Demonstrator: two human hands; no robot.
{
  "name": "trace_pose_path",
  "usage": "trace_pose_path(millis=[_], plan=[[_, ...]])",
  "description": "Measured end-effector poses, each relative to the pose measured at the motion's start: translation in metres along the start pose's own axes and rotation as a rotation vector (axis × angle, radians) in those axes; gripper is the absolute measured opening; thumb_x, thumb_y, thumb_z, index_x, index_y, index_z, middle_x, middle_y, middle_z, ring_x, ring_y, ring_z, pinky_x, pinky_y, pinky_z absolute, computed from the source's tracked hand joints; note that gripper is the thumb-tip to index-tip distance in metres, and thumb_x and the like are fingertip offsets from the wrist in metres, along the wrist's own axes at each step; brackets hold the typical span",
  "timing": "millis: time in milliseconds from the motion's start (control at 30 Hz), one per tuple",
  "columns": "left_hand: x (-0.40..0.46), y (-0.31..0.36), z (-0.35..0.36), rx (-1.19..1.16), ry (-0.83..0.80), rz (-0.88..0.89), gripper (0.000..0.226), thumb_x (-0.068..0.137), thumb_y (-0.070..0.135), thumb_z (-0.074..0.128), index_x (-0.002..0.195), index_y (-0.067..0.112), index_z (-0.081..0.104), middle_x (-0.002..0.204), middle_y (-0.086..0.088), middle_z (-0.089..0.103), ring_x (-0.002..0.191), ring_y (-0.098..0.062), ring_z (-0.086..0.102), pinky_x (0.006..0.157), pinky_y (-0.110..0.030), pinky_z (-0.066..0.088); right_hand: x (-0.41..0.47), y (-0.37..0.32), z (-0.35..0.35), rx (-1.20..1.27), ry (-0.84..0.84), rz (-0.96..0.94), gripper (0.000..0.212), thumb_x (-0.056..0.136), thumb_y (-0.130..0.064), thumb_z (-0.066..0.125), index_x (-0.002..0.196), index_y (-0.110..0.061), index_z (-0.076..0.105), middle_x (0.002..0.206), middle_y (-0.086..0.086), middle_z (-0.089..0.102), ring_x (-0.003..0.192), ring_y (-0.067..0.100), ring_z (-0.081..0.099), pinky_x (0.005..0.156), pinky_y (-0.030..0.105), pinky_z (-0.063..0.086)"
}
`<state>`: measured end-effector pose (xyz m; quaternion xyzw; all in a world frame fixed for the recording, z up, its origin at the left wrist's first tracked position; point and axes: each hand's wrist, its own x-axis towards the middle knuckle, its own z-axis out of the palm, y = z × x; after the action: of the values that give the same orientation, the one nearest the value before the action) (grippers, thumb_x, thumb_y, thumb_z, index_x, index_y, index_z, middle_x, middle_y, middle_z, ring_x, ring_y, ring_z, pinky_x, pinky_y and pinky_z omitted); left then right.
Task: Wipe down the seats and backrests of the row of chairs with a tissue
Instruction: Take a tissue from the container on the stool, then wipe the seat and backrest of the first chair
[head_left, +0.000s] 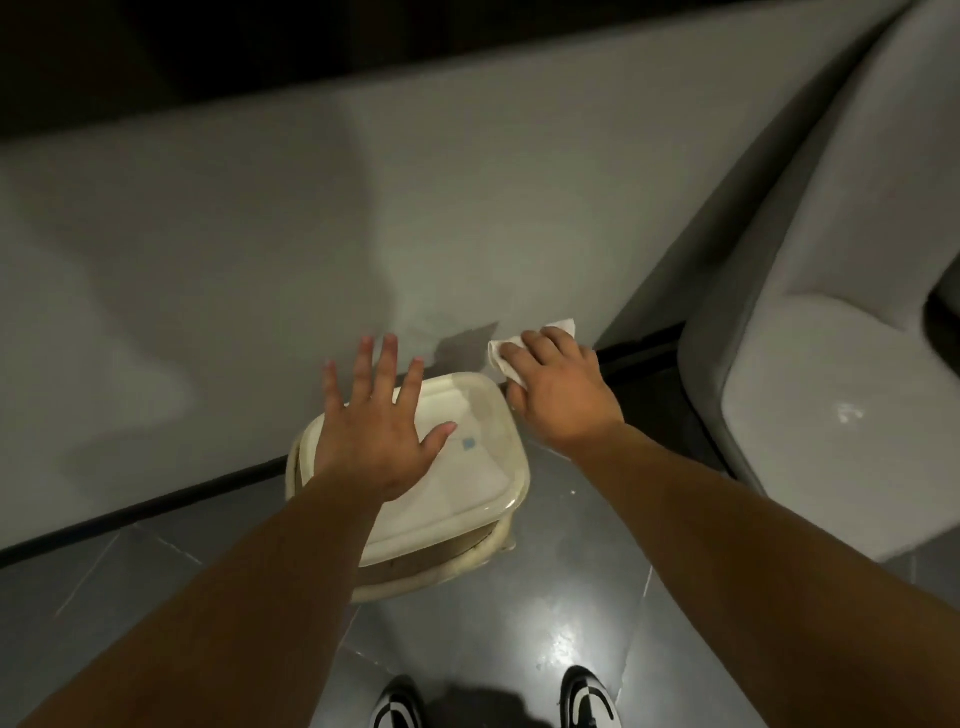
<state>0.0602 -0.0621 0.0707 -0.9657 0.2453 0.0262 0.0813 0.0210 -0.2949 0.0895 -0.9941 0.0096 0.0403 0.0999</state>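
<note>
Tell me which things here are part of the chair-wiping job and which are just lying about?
Part of the job: tissue in the right hand; grey chair; open left hand.
Just there: cream bin; wall; floor tiles; shoes.

The right hand (558, 392) covers most of the tissue (506, 353). The left hand (382, 426) hides part of the bin lid (478, 457). The bottom edge cuts both shoes (589, 699).

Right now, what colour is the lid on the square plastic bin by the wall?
Cream square plastic bin lid with a small blue sticker; head view.
</note>
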Motion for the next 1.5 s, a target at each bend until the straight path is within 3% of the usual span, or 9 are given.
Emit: trace_pose_path(millis=[167,467,733,1100,1300,1500], plan=[[0.02,0.051,-0.072,0.062,0.019,0.094,0.093,0.08,0.082,-0.011,0.154,0.027,-0.005,0.16,-0.012,-0.02,0.142,-0.037,-0.027,0.111,-0.064,-0.008,-0.041,0.053,-0.076,0.002,0.055,0.109,0.043,0.099,-0.034,0.046,0.141,-0.023,0.049,0.147,0.005,0.046,0.137,0.029,0.034,0.103,0.047,0.036],[0.029,0.201,-0.2,0.054,0.097,0.292,0.092,0.083,0.082,0.0,0.155,0.026,0.015,0.162,-0.014,-0.001,0.145,-0.036,-0.019,0.111,-0.064,-0.005,-0.146,0.185,-0.181,0.049,0.16,0.318,0.041,0.1,-0.036,0.045,0.138,-0.023,0.051,0.147,0.006,0.047,0.137,0.029,0.035,0.104,0.047,0.036],[0.019,0.336,-0.286,0.017,0.108,0.393,0.092,0.083,0.082,0.006,0.154,0.025,0.016,0.161,-0.014,0.011,0.145,-0.034,-0.018,0.111,-0.064,-0.004,-0.217,0.301,-0.261,0.083,0.239,0.495,0.039,0.1,-0.038,0.043,0.135,-0.022,0.053,0.141,0.004,0.051,0.132,0.027,0.038,0.099,0.047,0.038],[0.055,0.421,-0.319,0.047,0.068,0.451,0.091,0.082,0.078,0.004,0.156,0.024,0.003,0.162,-0.012,0.008,0.146,-0.035,-0.012,0.112,-0.061,-0.009,-0.232,0.36,-0.316,0.051,0.243,0.584,0.036,0.102,-0.039,0.041,0.132,-0.023,0.055,0.133,0.001,0.055,0.131,0.027,0.038,0.095,0.047,0.039],[0.081,0.433,-0.304,-0.009,-0.127,0.522,0.079,0.087,0.064,0.03,0.153,0.022,0.018,0.152,-0.012,0.028,0.136,-0.032,0.025,0.111,-0.053,0.02,-0.214,0.381,-0.326,0.033,0.174,0.602,0.037,0.102,-0.039,0.04,0.134,-0.026,0.053,0.129,0.0,0.057,0.127,0.026,0.04,0.092,0.045,0.038],[0.119,0.432,-0.296,-0.001,-0.237,0.495,0.075,0.088,0.058,0.034,0.152,0.021,0.021,0.147,-0.011,0.036,0.135,-0.031,0.027,0.107,-0.048,0.028,-0.183,0.399,-0.319,0.103,0.171,0.581,0.036,0.102,-0.038,0.042,0.134,-0.026,0.054,0.131,0.0,0.058,0.127,0.026,0.041,0.094,0.046,0.038]])
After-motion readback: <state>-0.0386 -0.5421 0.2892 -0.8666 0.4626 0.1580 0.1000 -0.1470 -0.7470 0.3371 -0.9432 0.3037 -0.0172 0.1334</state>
